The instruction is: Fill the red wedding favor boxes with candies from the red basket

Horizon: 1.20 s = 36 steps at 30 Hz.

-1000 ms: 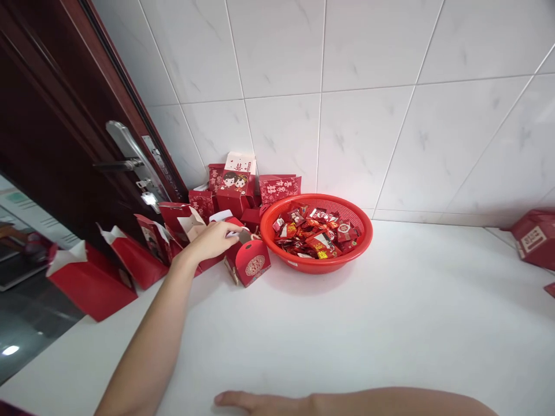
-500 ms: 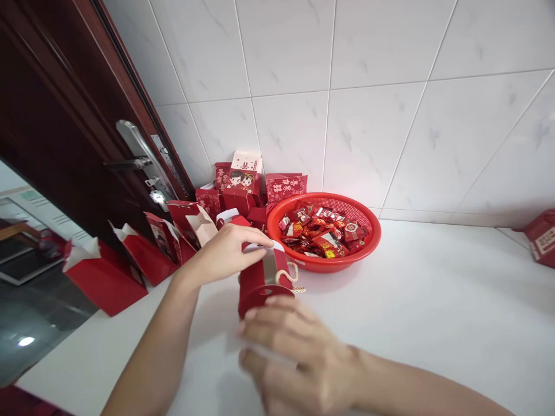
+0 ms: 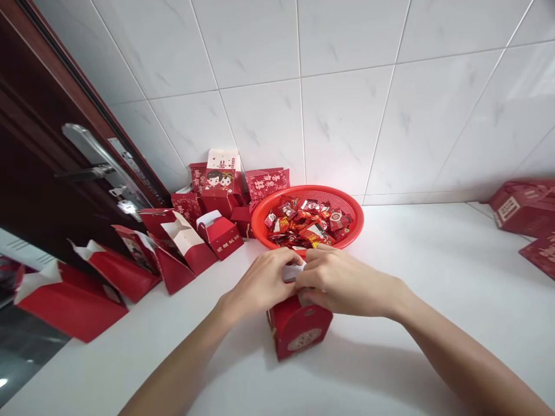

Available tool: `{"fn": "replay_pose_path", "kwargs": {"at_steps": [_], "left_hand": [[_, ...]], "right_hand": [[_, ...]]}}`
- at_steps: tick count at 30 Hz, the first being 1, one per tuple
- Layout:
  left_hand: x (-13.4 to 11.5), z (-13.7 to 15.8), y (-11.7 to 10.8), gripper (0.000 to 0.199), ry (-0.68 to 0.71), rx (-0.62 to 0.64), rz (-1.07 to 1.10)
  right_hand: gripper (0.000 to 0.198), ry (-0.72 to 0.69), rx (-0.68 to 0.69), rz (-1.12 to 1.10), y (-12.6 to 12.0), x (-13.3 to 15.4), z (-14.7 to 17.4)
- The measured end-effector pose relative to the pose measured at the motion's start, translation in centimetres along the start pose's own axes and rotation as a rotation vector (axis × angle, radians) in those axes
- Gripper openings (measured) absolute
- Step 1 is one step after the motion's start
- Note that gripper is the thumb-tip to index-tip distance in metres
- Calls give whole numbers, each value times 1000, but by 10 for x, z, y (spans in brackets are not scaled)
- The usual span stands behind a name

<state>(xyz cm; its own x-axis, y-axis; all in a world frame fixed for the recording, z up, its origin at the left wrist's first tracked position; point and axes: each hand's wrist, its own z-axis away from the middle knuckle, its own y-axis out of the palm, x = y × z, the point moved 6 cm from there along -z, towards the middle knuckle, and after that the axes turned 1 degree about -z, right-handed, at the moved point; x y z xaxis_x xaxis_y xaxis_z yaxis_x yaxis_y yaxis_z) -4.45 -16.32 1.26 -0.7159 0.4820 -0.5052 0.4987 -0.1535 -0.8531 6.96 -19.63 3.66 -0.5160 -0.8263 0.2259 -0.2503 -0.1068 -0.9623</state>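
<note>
A small red gift box (image 3: pixel 303 332) with a pale round emblem stands on the white table in front of me. Its top flap shows white on the inside. Around the far left of the top, my left hand (image 3: pixel 269 277) grips the box with bent fingers. My right hand (image 3: pixel 333 280) pinches at the top from the right, its fingers closed over the edge; the exact spot they hold is covered. Just behind both hands sits a red plastic basket (image 3: pixel 361 228) full of wrapped candies (image 3: pixel 312 225).
Several open red boxes (image 3: pixel 73 300) line the table's left edge, beside a dark door (image 3: pixel 34 144) with a metal handle. More printed boxes (image 3: pixel 221 179) lean against the tiled wall. At the far right lie red packages (image 3: pixel 529 202).
My right hand has moved up to the box top beside my left. The box has turned, so its emblem side faces me, and the rope handle has left the right side. My view has shifted right.
</note>
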Motion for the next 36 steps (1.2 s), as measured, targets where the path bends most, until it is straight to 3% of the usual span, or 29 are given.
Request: {"fn": "replay_pose_path", "kwargs": {"at_steps": [4, 7, 13, 18, 21, 25, 29, 33, 36], "left_hand": [[-1, 4, -4, 46, 75, 79, 32], [-2, 6, -11, 55, 116, 187, 121], [-6, 14, -22, 34, 202, 332, 44], [-8, 19, -5, 46, 202, 397, -99], [-14, 21, 4, 49, 217, 378, -162], [-22, 24, 9, 38, 189, 353, -177], [-20, 30, 14, 80, 103, 439, -154], [-12, 32, 20, 110, 43, 521, -148], [-9, 31, 25, 119, 9, 546, -165]], "right_hand": [[9, 72, 115, -9, 0, 1, 10], [5, 113, 157, 41, 3, 4, 22], [12, 126, 83, 208, 1, 12, 44], [20, 162, 92, 275, -1, 10, 50], [25, 178, 118, 310, 3, 9, 50], [52, 200, 102, 390, 7, 9, 54], [69, 230, 136, 411, 10, 7, 55], [62, 276, 245, 356, 11, 0, 51], [58, 340, 310, 355, 11, -8, 48]]}}
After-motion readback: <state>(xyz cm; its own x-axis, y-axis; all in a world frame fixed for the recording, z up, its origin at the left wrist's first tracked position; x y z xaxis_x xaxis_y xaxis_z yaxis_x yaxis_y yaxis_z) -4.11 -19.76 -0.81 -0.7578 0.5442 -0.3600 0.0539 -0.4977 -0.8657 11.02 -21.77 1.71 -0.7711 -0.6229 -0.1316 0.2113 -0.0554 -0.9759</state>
